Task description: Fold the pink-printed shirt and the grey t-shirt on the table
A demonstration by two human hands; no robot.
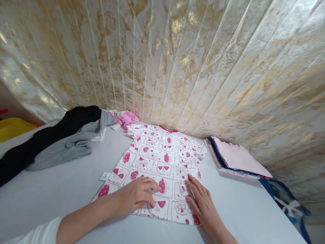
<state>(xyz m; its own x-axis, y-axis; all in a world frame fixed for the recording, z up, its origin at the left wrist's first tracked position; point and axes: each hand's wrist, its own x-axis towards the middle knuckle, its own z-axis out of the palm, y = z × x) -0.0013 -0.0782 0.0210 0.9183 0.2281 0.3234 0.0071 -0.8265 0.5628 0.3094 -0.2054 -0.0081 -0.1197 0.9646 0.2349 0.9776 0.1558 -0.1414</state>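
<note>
Smoothing: I judge the step in hand to be flattening the shirt (166, 157); the next move, as I read it, calls for a light, even touch that eases the cloth without dragging it askew.
Black garment (50, 140): stretched out loosely, well to the left of the shirt.
Grey garment (68, 149): rumpled, between the black one and the shirt.
Tag (105, 176): white, sticking out from the shirt's left edge.
Pink cloth (129, 118): bunched just beside the shirt's far left sleeve.
Left hand (142, 194): I have it resting on the shirt's lower left part, fingers loosely bent, thumb apart from them, pinching nothing that I can see.
Shirt's lie: beneath both my hands on the worktop (241, 210), collar away from me, hem on my side, sleeves turned outward.
Right hand (198, 196): touching the shirt's lower right part near its side edge, fingers fairly straight, thumb a little apart; I see no cloth pinched.
Folded stack (236, 154): right of the shirt, near its right sleeve, a pale pink piece on top.
Blue-edged bag (285, 201): farthest right of the shirt, past the stack; I cannot make out its contents.
</note>
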